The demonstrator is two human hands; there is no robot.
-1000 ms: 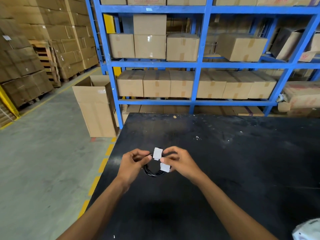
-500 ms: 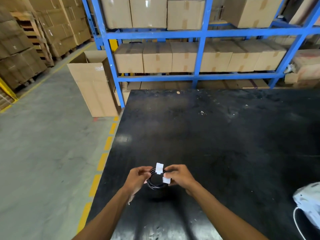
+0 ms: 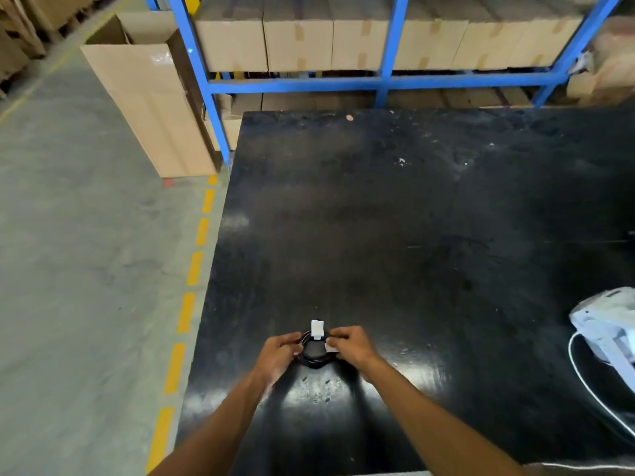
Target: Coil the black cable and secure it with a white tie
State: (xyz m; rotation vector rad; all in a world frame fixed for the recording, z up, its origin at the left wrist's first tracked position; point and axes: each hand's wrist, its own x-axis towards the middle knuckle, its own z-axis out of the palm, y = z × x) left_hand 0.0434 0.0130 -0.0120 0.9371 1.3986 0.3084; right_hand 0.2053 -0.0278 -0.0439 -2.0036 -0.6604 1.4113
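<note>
A small coil of black cable [image 3: 314, 359] is held just above the black table [image 3: 395, 218], near its front left part. My left hand [image 3: 279, 353] pinches the coil's left side. My right hand [image 3: 348, 345] holds the coil's right side and the lower end of the white tie [image 3: 318, 328]. The tie's upper end stands up above the coil between my hands. Part of the coil is hidden by my fingers.
A white device [image 3: 608, 324] with a white cord [image 3: 591, 393] lies at the table's right edge. Blue racking [image 3: 385, 79] with cardboard boxes stands behind the table. An open carton [image 3: 147, 97] stands on the floor at the left, by a yellow dashed line [image 3: 192, 273].
The camera has tilted downward, so the hands and coil appear lower and farther from the shelves. Both hands keep their hold on the coil and tie, drawn slightly closer together.
</note>
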